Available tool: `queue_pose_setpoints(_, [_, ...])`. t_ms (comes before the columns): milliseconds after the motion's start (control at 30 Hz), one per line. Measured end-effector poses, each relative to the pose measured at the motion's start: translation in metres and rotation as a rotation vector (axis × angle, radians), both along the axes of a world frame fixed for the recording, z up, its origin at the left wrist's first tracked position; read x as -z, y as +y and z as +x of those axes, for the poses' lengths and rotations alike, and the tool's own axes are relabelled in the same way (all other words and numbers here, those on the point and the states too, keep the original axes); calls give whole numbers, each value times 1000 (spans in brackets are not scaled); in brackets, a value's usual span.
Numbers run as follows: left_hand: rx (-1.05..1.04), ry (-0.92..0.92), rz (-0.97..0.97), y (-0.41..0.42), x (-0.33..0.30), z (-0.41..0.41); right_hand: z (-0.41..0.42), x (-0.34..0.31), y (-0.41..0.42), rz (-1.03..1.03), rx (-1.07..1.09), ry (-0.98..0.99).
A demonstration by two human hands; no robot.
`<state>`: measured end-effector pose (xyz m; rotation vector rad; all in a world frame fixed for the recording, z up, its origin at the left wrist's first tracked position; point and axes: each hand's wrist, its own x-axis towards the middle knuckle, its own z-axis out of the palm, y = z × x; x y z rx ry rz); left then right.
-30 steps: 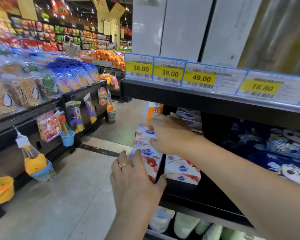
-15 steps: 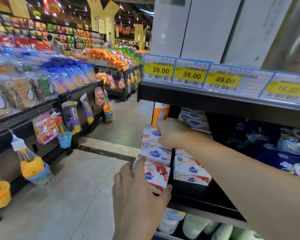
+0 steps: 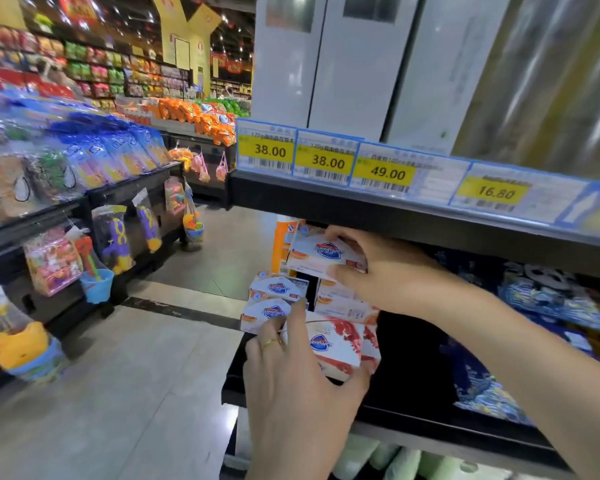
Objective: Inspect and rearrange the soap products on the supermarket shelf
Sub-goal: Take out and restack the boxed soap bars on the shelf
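White soap boxes with a blue logo and red print sit stacked at the left end of a black shelf (image 3: 413,407). My right hand (image 3: 385,271) grips one white soap box (image 3: 321,256), lifted above the stack just under the upper shelf. My left hand (image 3: 302,386) holds the front soap box with the red splash print (image 3: 340,344), thumb at its lower right corner. More soap boxes (image 3: 274,299) lie stacked behind it at the shelf's left edge, and others (image 3: 340,303) lie under my right hand.
An orange bottle (image 3: 283,244) stands behind the stack. The upper shelf edge carries yellow price tags (image 3: 326,161). Blue patterned packs (image 3: 548,303) fill the shelf to the right. Pale green items (image 3: 413,462) sit on the shelf below. An aisle floor and snack racks (image 3: 84,188) lie left.
My right hand has lifted a soap box off the stack and raised it. My left hand has taken hold of the front box more fully. The camera moved closer.
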<state>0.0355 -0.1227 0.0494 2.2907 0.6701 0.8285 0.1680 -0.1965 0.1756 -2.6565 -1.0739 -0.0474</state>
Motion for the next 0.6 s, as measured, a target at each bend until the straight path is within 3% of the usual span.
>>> queue_pose_setpoints(300, [-132,222,36,-31,-6,47,40,22,-46,66,80,35])
queue_pose_setpoints(600, [-65,202,-116,-36,-5,50,52,29,-33,62,35,31])
